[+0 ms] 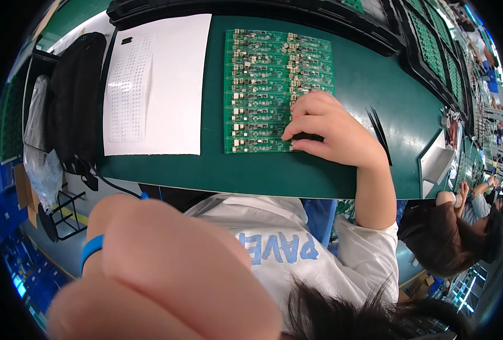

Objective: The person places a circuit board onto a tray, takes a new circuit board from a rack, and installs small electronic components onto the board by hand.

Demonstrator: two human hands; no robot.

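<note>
1. Head view: my right hand [325, 127] rests fingers-down, curled on the green circuit board panel [263, 85] lying flat on the table [376, 90].
2. The panel looks light, stiff, fragile; I'd grip its bare edges.
3. My left hand [166, 272] is raised close, blurred; I cannot tell its grip.
4. White paper sheet [172, 85] lies beside; black trays [433, 51] crowd right.

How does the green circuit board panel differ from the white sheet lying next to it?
The circuit board panel is green and studded with rows of small components; the white sheet is flat, with only a paler gridded strip on it. The right hand rests its fingers on the panel's lower right corner, while nothing touches the sheet. The sheet looks larger than the panel. Both lie flat on the green mat.
</note>
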